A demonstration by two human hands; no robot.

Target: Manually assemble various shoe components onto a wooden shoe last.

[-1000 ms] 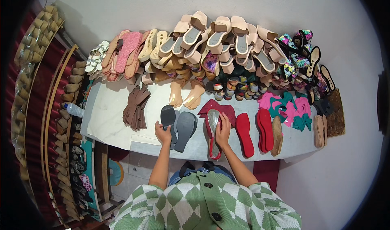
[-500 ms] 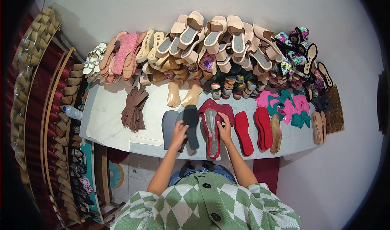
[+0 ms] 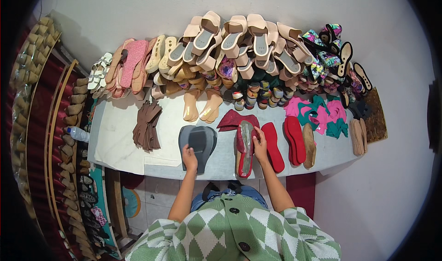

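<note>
My left hand (image 3: 189, 158) is closed at the edge of a dark grey shoe sole (image 3: 199, 136), which is smeared by motion and lies over other grey soles (image 3: 211, 143). My right hand (image 3: 260, 146) grips the side of a red sandal (image 3: 247, 148), its toe end pointing away from me. A grey lining shows along the middle of the sandal, and it stands near the table's front edge. Behind it lies a piece of dark red fabric (image 3: 235, 120). Just right of my right hand is a flat red sole (image 3: 273, 146).
More red soles (image 3: 294, 141) and a tan shoe last (image 3: 309, 141) lie to the right, by pink and green cut pieces (image 3: 322, 116). Brown strips (image 3: 147, 125) lie at left. Finished beige sandals (image 3: 235, 35) are piled along the back. A shelf of lasts (image 3: 71, 159) stands at left.
My left hand has carried the dark sole leftward, from beside the red sandal to over the grey soles. The red sandal has shifted slightly right and tilted in my right hand. The view has shifted a little.
</note>
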